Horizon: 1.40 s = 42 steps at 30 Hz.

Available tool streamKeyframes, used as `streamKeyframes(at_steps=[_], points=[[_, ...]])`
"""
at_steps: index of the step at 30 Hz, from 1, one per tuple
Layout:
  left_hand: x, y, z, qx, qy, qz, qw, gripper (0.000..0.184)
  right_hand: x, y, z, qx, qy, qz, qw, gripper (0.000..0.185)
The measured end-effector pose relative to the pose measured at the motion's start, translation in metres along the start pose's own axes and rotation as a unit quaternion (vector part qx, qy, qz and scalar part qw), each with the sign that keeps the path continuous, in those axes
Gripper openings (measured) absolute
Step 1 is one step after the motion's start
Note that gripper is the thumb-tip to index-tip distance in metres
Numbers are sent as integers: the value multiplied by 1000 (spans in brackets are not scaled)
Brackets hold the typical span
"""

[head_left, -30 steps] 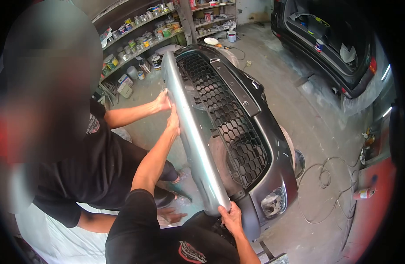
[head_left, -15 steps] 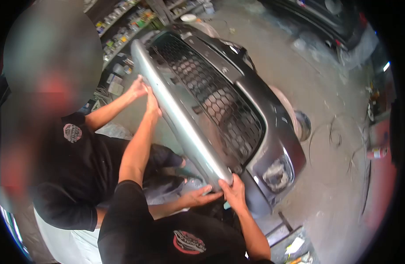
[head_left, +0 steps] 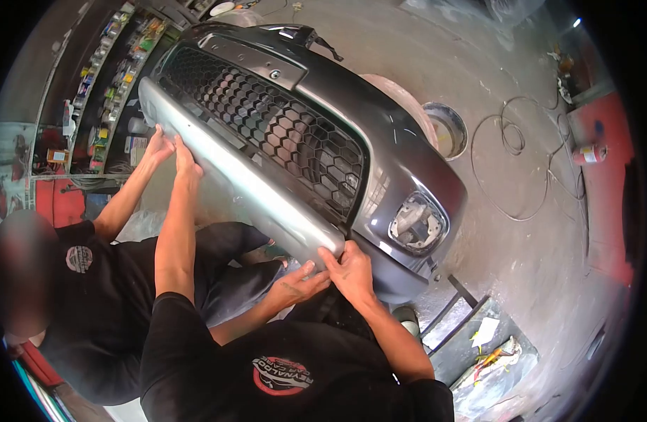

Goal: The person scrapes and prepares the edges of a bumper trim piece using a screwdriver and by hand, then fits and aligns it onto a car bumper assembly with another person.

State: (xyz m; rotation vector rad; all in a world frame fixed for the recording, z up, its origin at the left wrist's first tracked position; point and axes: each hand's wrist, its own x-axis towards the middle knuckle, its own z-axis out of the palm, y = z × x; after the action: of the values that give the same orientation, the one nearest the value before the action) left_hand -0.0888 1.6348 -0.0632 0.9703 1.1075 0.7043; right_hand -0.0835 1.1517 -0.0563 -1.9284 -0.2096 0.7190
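Observation:
A long silver panel [head_left: 239, 176] lies slantwise along the near side of a dark grey car bumper [head_left: 408, 169] with a black honeycomb grille [head_left: 274, 126]. My left hand [head_left: 188, 156] grips the panel's lower edge toward its far left end. At the near right end my right hand [head_left: 348, 269] holds the corner, thumb on top. A co-worker's one hand [head_left: 159, 146] is on the panel beside my left hand. The co-worker's other hand [head_left: 299, 285] supports its underside just left of my right hand.
The co-worker in a black shirt [head_left: 112, 302] is close on my left. Shelves of cans [head_left: 116, 84] stand at the upper left. A cable [head_left: 510, 133] loops over the floor at right. A small table [head_left: 506, 352] with tools stands at the lower right.
The view has turned right and down. The co-worker's lower hand, off the panel a second ago, has come up under its near end. Both my hands have kept hold of the panel.

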Motion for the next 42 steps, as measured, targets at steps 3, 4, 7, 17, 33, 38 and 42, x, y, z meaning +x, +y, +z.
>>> streamKeyframes(at_steps=[3,4,7,17,33,38,42], points=[[-14,0,13,15,16,-4,1000,59,-1,1,-4,3,8,-15,1000,47],[-18,0,17,21,20,-3,1000,58,-1,0,-5,-5,6,-17,1000,47],[-8,-2,14,36,12,-4,999,58,1,-1,-6,-21,1,-21,1000,47],[33,-17,5,33,-9,-24,999,63,14,-5,-9,-141,2,-42,989,56],[15,-32,12,-52,10,-5,999,80,23,-19,-11,-287,25,-67,955,67],[-4,-30,20,-67,31,-8,997,77,22,-24,-12,-306,34,-78,948,66],[-7,-33,17,-57,9,5,998,75,21,-38,-16,-346,18,-91,934,64]])
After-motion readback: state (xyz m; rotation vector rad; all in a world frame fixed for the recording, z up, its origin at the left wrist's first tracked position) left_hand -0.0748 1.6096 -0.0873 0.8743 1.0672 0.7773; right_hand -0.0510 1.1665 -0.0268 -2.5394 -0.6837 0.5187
